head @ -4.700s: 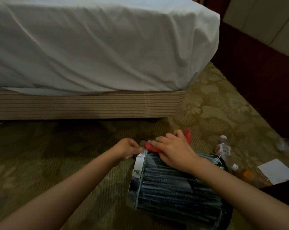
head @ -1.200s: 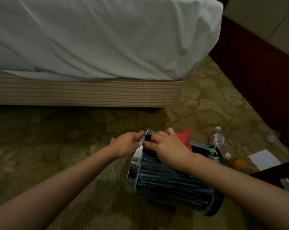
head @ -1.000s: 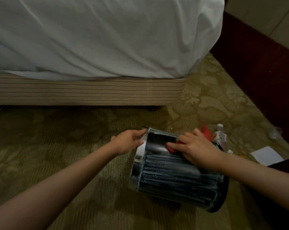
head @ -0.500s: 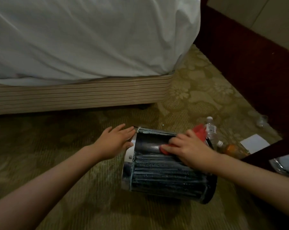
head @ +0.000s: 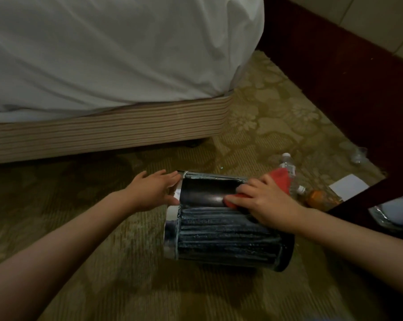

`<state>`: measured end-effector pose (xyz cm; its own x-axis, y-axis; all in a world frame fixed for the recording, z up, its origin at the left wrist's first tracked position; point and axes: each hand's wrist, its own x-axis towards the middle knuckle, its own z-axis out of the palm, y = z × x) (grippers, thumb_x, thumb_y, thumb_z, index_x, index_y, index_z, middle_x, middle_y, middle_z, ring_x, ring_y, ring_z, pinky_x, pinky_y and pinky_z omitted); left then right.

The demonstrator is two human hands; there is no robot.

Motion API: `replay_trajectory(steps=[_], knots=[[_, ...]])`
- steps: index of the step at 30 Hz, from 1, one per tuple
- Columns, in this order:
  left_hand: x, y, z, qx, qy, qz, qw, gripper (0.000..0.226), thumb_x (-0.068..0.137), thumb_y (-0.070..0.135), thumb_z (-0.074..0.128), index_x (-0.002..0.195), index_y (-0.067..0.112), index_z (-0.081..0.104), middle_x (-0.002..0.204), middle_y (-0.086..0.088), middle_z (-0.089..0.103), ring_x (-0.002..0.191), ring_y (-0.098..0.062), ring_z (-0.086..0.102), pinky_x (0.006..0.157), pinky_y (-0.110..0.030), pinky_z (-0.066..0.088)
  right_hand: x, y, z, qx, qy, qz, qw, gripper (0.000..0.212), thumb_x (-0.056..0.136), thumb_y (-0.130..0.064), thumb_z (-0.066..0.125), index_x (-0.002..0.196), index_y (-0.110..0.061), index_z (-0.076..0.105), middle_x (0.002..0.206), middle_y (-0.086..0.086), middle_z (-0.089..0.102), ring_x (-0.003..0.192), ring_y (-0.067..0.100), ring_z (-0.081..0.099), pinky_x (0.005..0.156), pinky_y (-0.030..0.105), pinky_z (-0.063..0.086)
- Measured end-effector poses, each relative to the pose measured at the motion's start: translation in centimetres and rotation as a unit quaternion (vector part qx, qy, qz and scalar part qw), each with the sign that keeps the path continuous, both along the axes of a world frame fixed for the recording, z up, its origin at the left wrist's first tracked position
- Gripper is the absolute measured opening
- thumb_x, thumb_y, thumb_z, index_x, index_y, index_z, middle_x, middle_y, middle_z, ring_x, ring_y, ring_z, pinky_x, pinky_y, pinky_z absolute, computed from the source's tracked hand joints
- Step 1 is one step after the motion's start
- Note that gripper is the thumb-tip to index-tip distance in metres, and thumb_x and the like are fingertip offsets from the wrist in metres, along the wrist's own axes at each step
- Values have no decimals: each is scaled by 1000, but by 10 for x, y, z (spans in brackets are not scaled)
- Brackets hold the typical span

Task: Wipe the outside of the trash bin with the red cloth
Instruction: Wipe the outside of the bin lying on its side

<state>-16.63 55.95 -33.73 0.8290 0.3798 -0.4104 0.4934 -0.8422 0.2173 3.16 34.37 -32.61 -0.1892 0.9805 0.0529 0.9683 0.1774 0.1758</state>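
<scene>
The left hand [head: 154, 189] lies against the shiny rim of the bin [head: 219, 235]. Its fingers are straight and a little apart, and they grip nothing; they only steady the bin.

The bin lies on its side on the carpet [head: 103, 251], near the bed [head: 103, 126], with its mouth to the left and its base to the right. Its wall is dark and ribbed, with pale streaks (dust or foam, one cannot tell), and one smooth strip runs along the top. It looks light and stiff. Because it is round, it will probably roll under a push, so the rim seems the best place to hold it.

The right hand [head: 265, 202] lies flat on the cloth [head: 281, 179], its fingers stretched and close together, pressing the cloth onto the smooth strip. The cloth is soft, and part of it bunches out behind the hand. It may slip under the palm if the pressure is weak.

Just to the right of the bin lie a bottle [head: 288, 165], a second bottle [head: 318, 198] with orange content, and a paper [head: 348, 185].

The underside and far side of the bin are hidden, and so is its inside. How much cloth sits under the palm cannot be seen. The dark furniture at the right edge is cut off.
</scene>
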Motion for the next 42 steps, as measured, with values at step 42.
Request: replay_trajectory(steps=[42], knots=[[3, -1, 1, 24, 5, 11, 1000, 74, 85, 47, 56, 146, 32, 17, 149, 5, 32, 133, -18, 36, 109, -46, 30, -3, 9, -7, 31, 47, -21, 998, 41, 83, -12, 60, 123, -21, 61, 104, 6, 62, 95, 28, 57, 78, 42, 40]])
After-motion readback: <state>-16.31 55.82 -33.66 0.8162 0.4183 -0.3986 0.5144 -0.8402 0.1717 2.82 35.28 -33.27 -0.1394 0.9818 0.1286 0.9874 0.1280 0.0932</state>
